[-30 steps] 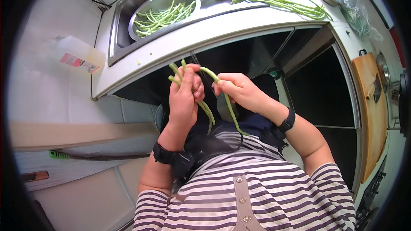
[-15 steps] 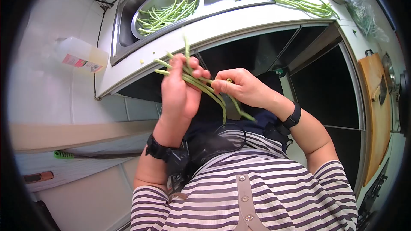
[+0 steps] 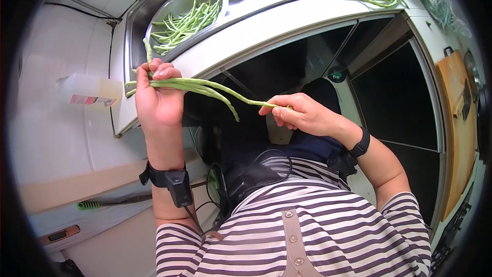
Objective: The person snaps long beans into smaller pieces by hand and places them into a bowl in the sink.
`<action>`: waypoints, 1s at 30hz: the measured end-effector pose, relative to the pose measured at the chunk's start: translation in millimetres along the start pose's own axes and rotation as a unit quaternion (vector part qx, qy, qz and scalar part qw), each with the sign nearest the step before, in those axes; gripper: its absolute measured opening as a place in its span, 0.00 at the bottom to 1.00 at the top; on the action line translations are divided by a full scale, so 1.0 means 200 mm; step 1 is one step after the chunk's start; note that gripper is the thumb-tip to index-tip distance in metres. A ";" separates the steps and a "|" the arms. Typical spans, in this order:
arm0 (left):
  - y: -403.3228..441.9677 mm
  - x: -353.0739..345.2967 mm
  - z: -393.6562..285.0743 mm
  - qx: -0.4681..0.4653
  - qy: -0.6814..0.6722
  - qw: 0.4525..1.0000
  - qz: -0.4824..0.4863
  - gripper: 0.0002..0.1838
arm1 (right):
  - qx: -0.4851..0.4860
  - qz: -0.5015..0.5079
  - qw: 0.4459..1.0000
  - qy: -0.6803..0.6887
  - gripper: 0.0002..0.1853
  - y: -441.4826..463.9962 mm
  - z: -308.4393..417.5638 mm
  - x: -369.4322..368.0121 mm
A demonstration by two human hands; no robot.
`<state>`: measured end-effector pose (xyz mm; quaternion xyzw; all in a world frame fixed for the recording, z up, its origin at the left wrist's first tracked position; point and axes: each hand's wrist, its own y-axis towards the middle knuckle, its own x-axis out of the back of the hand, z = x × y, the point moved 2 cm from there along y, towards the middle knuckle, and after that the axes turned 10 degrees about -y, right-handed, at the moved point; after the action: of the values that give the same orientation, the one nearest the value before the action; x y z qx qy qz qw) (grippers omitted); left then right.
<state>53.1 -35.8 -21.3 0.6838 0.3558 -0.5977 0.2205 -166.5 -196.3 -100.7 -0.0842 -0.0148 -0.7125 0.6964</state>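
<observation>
Near the sink [image 3: 137,31], the left hand [image 3: 161,100] grips several beans [image 3: 189,83]; the right hand [image 3: 300,114], apart, pinches the end of one.

White-tiled wall [image 3: 56,138] stands at nine o'clock; white counter [image 3: 246,46] spans twelve; dark cabinet doors [image 3: 294,54] lie at one, dark panel [image 3: 400,97] at three.

The left hand [image 3: 160,95] has swung out toward the sink's [image 3: 128,46] near corner, palm turned further up, so the two hands now stand well apart. The bean bundle [image 3: 205,91] it grips has gone from slanting down to lying nearly sideways. One long bean [image 3: 233,93] now stretches across to the right hand [image 3: 294,113], pinched near its end, its dangling tail gone.
</observation>
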 end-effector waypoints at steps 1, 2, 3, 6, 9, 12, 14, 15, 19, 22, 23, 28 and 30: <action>-0.01 0.00 0.01 0.006 -0.005 1.000 0.006 0.16 | -0.022 0.003 1.000 0.011 0.18 0.00 0.00 -0.01; -0.02 -0.01 0.03 0.012 -0.010 1.000 0.012 0.16 | -0.036 0.010 0.999 0.035 0.17 0.00 -0.01 -0.01; -0.03 -0.02 0.05 0.016 -0.015 1.000 0.020 0.15 | -0.048 0.018 0.997 0.056 0.17 0.00 -0.02 -0.02; -0.07 -0.05 0.09 -0.027 0.026 0.998 0.041 0.15 | -0.036 0.058 0.997 0.027 0.15 0.04 -0.07 -0.05; -0.13 -0.09 0.08 -0.036 0.039 0.996 0.067 0.14 | 0.040 -0.028 0.975 -0.217 0.11 0.07 -0.06 -0.11; -0.24 -0.13 0.05 -0.054 0.093 0.989 0.103 0.12 | 0.079 -0.151 0.930 -0.324 0.09 0.12 -0.08 -0.14; -0.33 -0.16 0.04 -0.073 0.132 0.980 0.131 0.11 | -0.014 -0.148 0.989 -0.006 0.08 0.17 -0.11 -0.07; -0.36 -0.18 -0.02 -0.089 0.127 0.974 0.164 0.11 | -0.113 -0.151 0.964 0.187 0.08 0.20 -0.19 -0.01; -0.51 -0.30 -0.27 -0.216 0.124 0.931 0.266 0.11 | -0.157 -0.121 0.940 0.277 0.10 0.23 -0.22 -0.01; -0.58 -0.30 -0.42 -0.276 0.172 0.918 0.227 0.12 | -0.167 -0.054 0.967 0.185 0.17 0.27 -0.12 -0.19; -0.59 -0.29 -0.46 -0.291 0.205 0.910 0.213 0.12 | -0.165 -0.029 0.972 0.167 0.19 0.31 -0.09 -0.24; -0.56 -0.26 -0.57 -0.325 0.303 0.879 0.176 0.15 | -0.126 0.088 0.979 0.132 0.31 0.51 -0.04 -0.61; -0.53 -0.26 -0.57 -0.321 0.304 0.880 0.173 0.16 | 0.006 0.107 0.991 -0.075 0.37 0.56 -0.08 -0.70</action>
<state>47.3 104.0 64.8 0.7745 0.4537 -0.1658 0.4084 -53.9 -63.7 -147.6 -0.1339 -0.0620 -0.6256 0.7661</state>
